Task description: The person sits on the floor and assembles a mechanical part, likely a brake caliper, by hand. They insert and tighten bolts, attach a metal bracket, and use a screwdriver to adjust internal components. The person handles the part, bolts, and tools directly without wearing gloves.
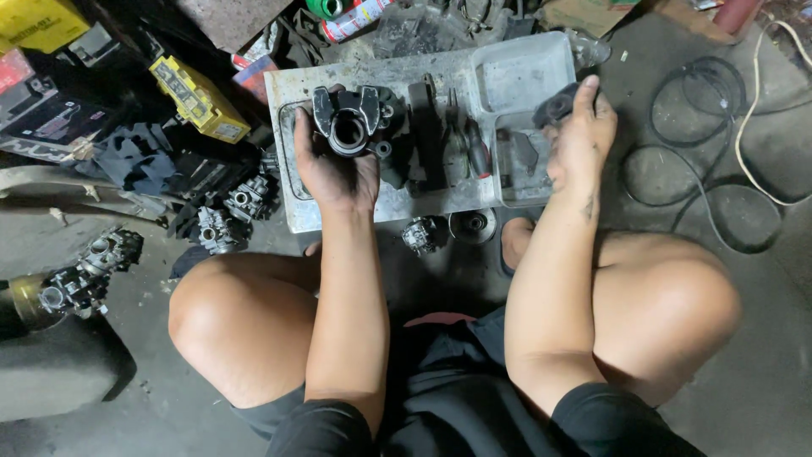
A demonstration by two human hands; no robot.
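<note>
Squatting over a scuffed grey metal tray [288,216] on the oil-stained concrete floor [761,355], the person works on dismantled engine parts; off the tray's left edge, several small silver carburettor bodies [237,211] lie loose on the floor, beside a yellow cardboard box [199,99]; at the tray's left end the left hand [336,169] is wrapped from below around a dark round metal housing with a central bore and two black lugs [348,127], fingers curled tight on it; along the tray's middle lie a black flat bar [427,135] and a red-handled tool [478,156], untouched; toward the tray's right end sits a clear plastic compartment box [524,76], over whose near edge the right hand [579,140] pinches a small dark part [556,106]; judging by this, the stripping looks largely done, with sorting or refitting still open; black cable loops [702,169] lie on the floor well apart at the right.
</note>
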